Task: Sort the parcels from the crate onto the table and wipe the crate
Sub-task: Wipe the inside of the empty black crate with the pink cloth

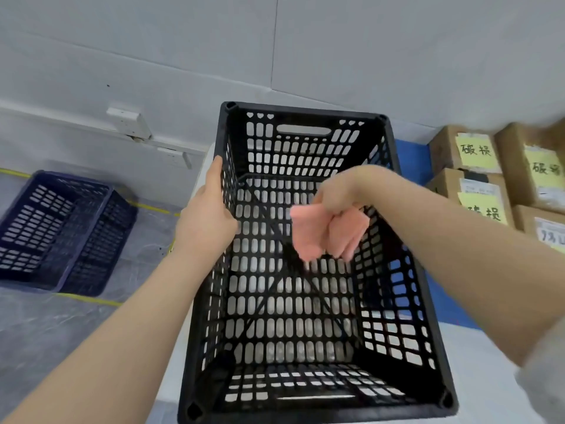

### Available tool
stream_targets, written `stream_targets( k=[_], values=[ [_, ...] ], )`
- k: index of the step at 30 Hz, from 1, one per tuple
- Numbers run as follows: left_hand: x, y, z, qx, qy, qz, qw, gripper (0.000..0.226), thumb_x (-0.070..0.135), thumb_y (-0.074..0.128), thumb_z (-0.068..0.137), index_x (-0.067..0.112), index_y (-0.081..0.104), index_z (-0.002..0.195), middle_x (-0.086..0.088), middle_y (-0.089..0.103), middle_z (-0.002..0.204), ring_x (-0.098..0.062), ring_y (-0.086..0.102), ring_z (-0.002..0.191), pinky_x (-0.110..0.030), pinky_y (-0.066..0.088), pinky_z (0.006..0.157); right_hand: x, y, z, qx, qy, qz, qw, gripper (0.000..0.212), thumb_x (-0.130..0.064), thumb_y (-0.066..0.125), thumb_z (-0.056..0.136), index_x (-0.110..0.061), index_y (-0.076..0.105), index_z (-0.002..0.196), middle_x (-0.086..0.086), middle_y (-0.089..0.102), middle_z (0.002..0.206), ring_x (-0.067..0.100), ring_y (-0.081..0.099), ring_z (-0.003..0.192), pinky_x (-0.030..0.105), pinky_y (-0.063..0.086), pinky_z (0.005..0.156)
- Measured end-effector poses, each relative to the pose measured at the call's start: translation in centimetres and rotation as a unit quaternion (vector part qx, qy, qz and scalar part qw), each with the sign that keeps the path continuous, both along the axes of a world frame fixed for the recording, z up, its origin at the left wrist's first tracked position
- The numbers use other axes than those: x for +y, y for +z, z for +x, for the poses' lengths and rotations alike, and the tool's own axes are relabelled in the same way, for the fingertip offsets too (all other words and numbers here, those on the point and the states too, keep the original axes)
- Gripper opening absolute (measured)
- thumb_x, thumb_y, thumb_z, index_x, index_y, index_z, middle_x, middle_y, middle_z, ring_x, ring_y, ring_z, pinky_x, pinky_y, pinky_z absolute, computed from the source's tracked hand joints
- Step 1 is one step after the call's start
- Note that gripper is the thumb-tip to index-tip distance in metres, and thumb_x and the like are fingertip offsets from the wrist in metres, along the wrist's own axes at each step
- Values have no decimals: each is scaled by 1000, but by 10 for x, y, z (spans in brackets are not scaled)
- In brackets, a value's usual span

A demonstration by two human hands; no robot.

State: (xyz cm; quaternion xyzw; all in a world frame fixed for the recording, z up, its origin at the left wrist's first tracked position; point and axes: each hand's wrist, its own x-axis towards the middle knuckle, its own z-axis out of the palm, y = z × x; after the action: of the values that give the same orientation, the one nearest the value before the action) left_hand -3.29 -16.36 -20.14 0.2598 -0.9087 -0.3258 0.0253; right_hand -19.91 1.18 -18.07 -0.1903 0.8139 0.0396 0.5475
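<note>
A black slotted plastic crate point(305, 114) stands on the table in the middle of the view, open side up, with nothing inside it. My left hand point(208, 212) grips the crate's left rim from outside. Over the crate's opening, my right hand point(342, 194) holds a bunched pink cloth point(324, 234) that hangs down from my fist. Several brown cardboard parcels point(470, 154) with yellow notes sit on the table at the right.
A dark blue slotted crate point(61, 228) stands on the grey floor at the left, beside yellow floor tape. The table point(477, 347) is white with a blue area behind the crate. A grey wall with a socket point(128, 120) runs behind.
</note>
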Motion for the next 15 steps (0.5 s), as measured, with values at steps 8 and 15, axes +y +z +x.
stream_targets(
  k=[8,15],
  values=[
    [0,4,1,-1,-5,-3,1000,87,-1,45,81,37,6,150,-19,58,92,-34,56,73,-47,51,68,-15,-87,-36,100,-11,-105,989,46,-21,39,91,-16,40,136,20,48,118,35,57,102,35,51,66],
    [2,1,0,1,0,-16,1000,86,-1,43,82,37,7,150,-19,60,98,-26,48,68,-37,42,60,11,-155,4,265,-89,-86,956,81,-6,47,92,-19,-2,154,9,-2,161,29,4,148,47,13,120]
  ],
)
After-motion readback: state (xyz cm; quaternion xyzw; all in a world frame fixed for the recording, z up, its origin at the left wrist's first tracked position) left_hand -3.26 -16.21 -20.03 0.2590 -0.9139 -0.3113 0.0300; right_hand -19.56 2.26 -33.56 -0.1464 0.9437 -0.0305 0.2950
